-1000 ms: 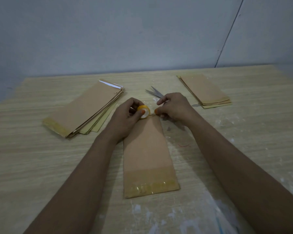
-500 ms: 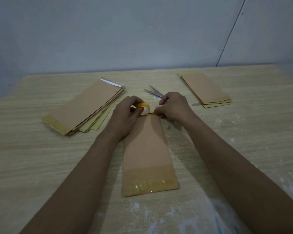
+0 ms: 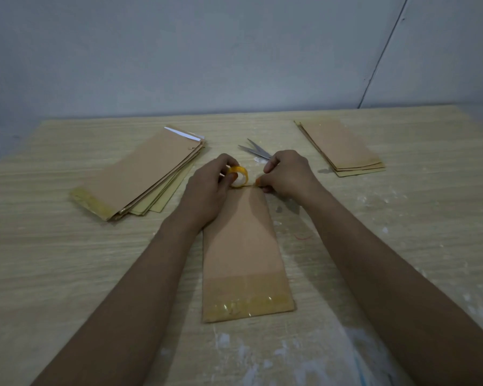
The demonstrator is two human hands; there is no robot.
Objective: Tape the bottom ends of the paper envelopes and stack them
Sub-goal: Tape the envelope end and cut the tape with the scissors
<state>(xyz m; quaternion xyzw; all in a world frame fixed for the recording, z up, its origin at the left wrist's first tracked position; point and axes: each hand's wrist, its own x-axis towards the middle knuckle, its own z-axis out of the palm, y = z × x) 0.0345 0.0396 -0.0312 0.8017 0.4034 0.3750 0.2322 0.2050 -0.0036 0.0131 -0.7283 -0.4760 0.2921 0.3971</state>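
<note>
Yellow tape roll (image 3: 239, 176), mid-frame, is being gripped by the left hand (image 3: 207, 190) while the right hand (image 3: 286, 175) is pinching its end (keep it taut) across the brown paper envelope (image 3: 243, 246).

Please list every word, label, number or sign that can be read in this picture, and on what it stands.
None: nothing readable shows.
The envelope, both stacks and the table bear no print.
The tape roll shows no label.
The scissors show no marking.
</note>
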